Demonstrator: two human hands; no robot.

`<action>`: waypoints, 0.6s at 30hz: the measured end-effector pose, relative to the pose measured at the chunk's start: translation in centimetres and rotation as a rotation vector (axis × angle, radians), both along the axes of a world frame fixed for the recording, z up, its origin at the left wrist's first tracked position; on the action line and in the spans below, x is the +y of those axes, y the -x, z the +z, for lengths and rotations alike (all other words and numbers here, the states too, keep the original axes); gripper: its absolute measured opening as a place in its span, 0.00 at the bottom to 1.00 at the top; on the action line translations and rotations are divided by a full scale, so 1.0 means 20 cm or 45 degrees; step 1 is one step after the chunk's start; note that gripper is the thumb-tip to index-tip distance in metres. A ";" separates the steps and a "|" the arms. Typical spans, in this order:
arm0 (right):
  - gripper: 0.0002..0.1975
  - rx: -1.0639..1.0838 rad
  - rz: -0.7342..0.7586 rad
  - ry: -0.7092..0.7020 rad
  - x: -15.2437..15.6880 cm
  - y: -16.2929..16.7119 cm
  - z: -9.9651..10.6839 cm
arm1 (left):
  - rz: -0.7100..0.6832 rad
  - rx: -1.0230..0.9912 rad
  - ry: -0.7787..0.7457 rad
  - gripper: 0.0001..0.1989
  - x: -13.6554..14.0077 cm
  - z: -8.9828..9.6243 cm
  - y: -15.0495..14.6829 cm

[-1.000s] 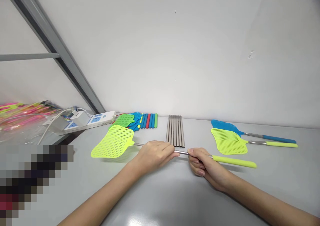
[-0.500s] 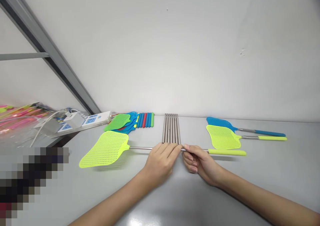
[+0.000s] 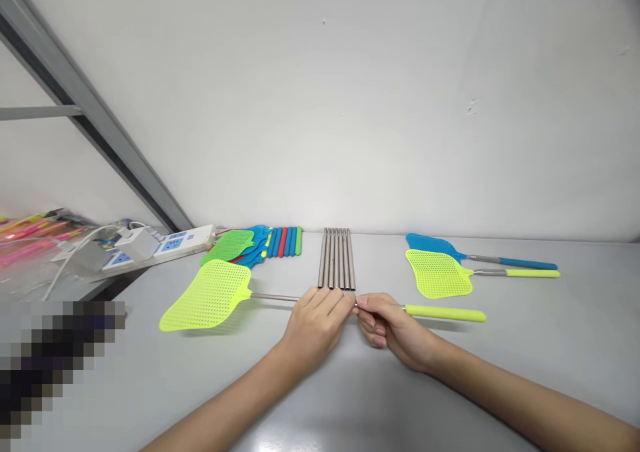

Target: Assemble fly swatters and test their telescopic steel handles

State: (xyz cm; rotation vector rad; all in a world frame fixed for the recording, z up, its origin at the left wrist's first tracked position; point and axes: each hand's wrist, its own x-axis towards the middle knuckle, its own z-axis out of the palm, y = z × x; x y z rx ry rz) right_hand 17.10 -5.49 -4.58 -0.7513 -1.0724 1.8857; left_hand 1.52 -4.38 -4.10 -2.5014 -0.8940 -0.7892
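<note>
From afar, my left hand [image 3: 317, 322] and right hand [image 3: 393, 325] clamp the swatter [image 3: 213, 295] by its rod [image 3: 275, 297] over the table [image 3: 380, 405], head [image 3: 200, 299] toward nine o'clock, grip [image 3: 445, 314] toward three. It looks light; the head should flex, the rod feel stiff, slick, best held mid-length.

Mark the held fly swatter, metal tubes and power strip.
Held yellow fly swatter [image 3: 207, 295]: head view, on the mesh paddle.
Metal tubes [image 3: 337, 259]: head view, on middle tube.
Power strip [image 3: 173, 245]: head view, on blue socket.

Tubes [image 3: 337, 259] apparently just beyond left hand [image 3: 319, 322]
</note>
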 end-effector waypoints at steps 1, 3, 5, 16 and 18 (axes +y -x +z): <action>0.19 -0.010 0.010 -0.005 0.00 0.00 0.00 | 0.009 0.001 -0.031 0.11 0.00 0.00 0.00; 0.19 -0.035 0.031 -0.027 0.00 0.00 0.00 | 0.018 0.012 -0.095 0.11 0.00 -0.01 0.01; 0.19 -0.053 0.044 -0.045 0.00 -0.01 0.00 | 0.004 0.043 -0.141 0.12 0.01 -0.01 0.01; 0.18 -0.102 0.025 -0.083 0.00 -0.02 0.03 | -0.060 0.185 -0.074 0.11 0.04 0.07 0.04; 0.18 -0.106 0.018 -0.082 0.00 -0.02 0.04 | -0.070 0.189 -0.057 0.11 0.05 0.07 0.05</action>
